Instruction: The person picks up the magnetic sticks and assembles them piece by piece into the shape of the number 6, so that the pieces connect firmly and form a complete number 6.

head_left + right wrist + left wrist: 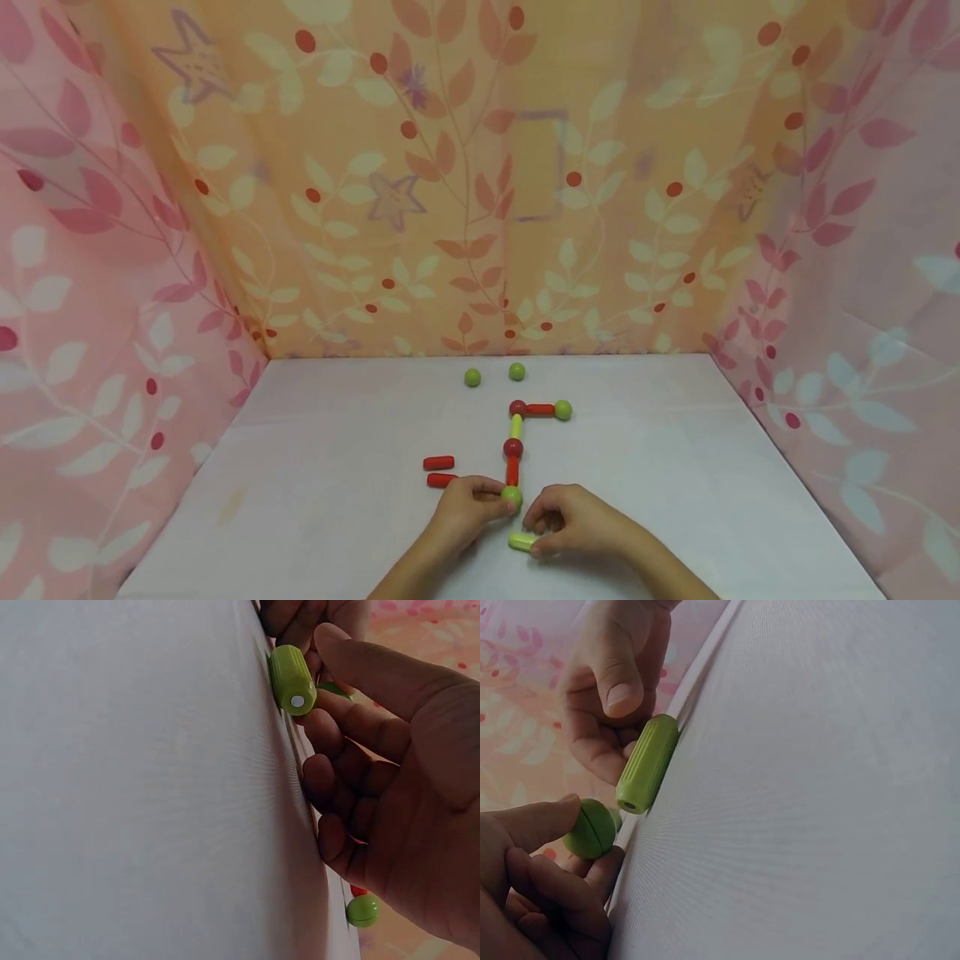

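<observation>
Pinches the end ball [512,497] between thumb and fingers of the left hand [468,508], down close to the tabletop [337,467]. Holds the right hand [577,521] around the near side of the loose green rod [521,542], with fingers bent loosely and the thumb apart from them; cannot tell whether touching it. Shows that rod lying on the tabletop, just nearer the body than the end ball. Running away from the end ball, shows end to end a red rod [512,472], a red ball [513,447], a second green rod [516,427] and a far red ball [517,407], then, turning right, a crosswise rod [540,409] and a tip ball [563,409]. Has two spare rods [438,462], both red, near the left hand, with the nearer one partly hidden by it. Shows two spare balls [472,377], green and side by side, near the tabletop's far edge, before a leaf-patterned cloth [637,275].
</observation>
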`<state>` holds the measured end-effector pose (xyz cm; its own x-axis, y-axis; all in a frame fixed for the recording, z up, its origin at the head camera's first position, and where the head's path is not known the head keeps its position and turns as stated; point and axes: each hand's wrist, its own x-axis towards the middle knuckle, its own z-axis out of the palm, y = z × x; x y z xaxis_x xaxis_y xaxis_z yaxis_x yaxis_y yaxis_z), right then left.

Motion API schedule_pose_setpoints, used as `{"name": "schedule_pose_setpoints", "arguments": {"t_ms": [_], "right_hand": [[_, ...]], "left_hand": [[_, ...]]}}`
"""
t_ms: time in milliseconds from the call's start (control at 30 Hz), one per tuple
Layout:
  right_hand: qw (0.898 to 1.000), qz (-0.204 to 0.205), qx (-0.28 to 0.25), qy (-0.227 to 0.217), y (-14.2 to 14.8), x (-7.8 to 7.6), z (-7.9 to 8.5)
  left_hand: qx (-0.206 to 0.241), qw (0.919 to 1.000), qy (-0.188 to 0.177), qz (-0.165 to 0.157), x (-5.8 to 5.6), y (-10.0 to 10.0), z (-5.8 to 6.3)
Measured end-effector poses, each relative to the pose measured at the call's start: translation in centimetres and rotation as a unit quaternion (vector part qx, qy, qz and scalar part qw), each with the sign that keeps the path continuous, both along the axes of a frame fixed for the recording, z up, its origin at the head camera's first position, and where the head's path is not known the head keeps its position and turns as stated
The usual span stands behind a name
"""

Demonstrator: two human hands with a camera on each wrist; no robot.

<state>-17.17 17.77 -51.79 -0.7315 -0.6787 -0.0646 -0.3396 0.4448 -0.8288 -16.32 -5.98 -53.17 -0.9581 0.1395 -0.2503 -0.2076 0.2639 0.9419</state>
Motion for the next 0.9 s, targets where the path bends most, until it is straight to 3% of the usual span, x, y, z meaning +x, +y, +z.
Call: {"name": "schedule_pose_setpoints", "arguments": {"t_ms": [600, 767, 900], "right_hand": [[0.998, -0.011, 0.049, 0.049, -0.9, 0.5, -0.4], [0.999, -0.019, 0.032, 0.022, -0.4, 0.5, -0.1], [0.999, -0.036, 0.029, 0.016, 0.3, -0.1, 1.3]], "left_hand": [[-0.002, 1.0000, -0.006, -0.002, 0.0, 0.0, 0.2], [-0.002, 0.9999, -0.010, -0.002, 0.0, 0.0, 0.2], [-0.005, 0.9999, -0.009, 0.000, 0.0, 0.0, 0.3]]}}
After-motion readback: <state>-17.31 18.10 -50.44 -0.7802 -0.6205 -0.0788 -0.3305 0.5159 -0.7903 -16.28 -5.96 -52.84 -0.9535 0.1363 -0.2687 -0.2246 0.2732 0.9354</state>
